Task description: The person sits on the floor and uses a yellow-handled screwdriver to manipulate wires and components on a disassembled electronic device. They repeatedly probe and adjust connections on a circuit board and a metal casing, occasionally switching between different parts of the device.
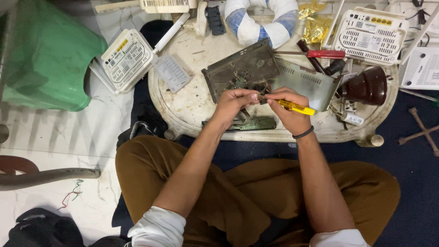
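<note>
Holding a small dark part between both hands, you are at the fastening-or-loosening step, judging by how the tool meets it. Your left hand pinches the part with fingers curled tight around it, just above the near edge of the low table. Your right hand is closed around a yellow-handled screwdriver, its tip set against the part; what exactly the part is, you cannot tell from this view. The next move, as I judge it, calls for a steady left-hand grip while the tip stays seated, since a slip would send it toward your fingers.

Just behind your hands lies a grimy dark metal panel, with a pale vented metal cover beside it and a green circuit board below. A red-handled screwdriver rests further back, near a brown rounded object. 2 white routers sit at the table's 2 sides, and a blue-and-white ring lies at the far edge.

You sit cross-legged on a dark blue mat; pale marble floor and a green plastic stool are to your left.
</note>
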